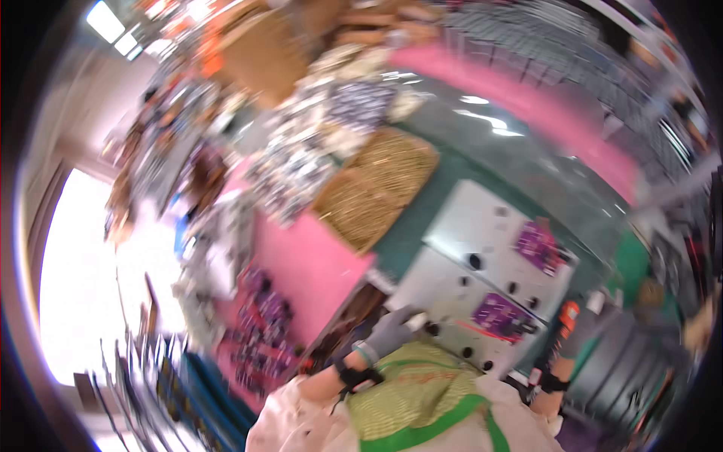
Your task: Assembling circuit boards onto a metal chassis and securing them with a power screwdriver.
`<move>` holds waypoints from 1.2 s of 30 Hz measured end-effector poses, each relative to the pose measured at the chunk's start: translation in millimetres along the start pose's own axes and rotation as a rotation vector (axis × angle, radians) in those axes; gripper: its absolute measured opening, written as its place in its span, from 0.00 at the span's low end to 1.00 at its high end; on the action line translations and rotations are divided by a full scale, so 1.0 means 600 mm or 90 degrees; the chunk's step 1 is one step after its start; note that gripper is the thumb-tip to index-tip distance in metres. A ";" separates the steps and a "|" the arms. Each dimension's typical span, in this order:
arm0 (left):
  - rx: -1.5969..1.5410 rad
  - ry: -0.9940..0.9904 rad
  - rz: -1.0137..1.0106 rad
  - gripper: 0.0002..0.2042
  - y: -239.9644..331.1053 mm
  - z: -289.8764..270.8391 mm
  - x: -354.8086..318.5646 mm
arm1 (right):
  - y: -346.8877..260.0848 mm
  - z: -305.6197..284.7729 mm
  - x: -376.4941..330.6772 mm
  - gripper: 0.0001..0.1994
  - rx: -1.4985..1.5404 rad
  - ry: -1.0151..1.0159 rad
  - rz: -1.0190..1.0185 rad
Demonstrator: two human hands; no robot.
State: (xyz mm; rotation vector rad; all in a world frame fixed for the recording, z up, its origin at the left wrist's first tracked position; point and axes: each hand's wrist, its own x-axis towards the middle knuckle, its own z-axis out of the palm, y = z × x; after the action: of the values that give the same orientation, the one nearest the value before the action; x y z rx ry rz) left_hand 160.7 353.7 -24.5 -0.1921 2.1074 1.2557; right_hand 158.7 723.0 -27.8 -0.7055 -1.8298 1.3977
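Observation:
My left hand (385, 335), in a grey glove with a dark wrist strap, is at the lower left edge of a pale metal panel (418, 282). A small whitish spot shows at its fingertips, too blurred to name. My right hand (578, 339), also gloved in grey, is beside an orange and black tool (566, 320) right of the panels; motion blur hides whether the fingers touch it. A second pale panel (471, 215) lies beyond the first. Purple circuit boards (498, 315) and black round parts (474, 261) sit on the panels.
A tan tray (384, 184) of thin golden pieces stands on the green table (422, 218). Left are a pink surface (309, 260), purple parts (260, 324) and blue stacked items (203, 392). Cardboard boxes (263, 56) stand behind; a dark ribbed object (617, 373) is at right.

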 end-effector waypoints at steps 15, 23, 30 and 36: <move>-0.243 0.277 -0.015 0.17 -0.271 -0.197 -0.221 | -0.195 0.279 -0.357 0.16 0.086 -0.555 -0.114; -0.374 0.424 -0.059 0.15 -0.407 -0.234 -0.357 | -0.256 0.371 -0.568 0.13 0.080 -0.954 -0.295; -0.764 0.499 0.005 0.10 -0.437 -0.184 -0.404 | -0.334 0.411 -0.618 0.12 0.176 -1.090 -0.639; -0.636 0.324 0.060 0.10 -0.385 -0.254 -0.281 | -0.302 0.330 -0.572 0.12 0.088 -0.991 -0.579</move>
State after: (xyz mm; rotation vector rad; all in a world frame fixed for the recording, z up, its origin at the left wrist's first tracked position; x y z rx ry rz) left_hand 320.0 72.0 -41.8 -0.9260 1.6603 2.4216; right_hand 203.2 295.3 43.4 1.5966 -2.4207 1.3467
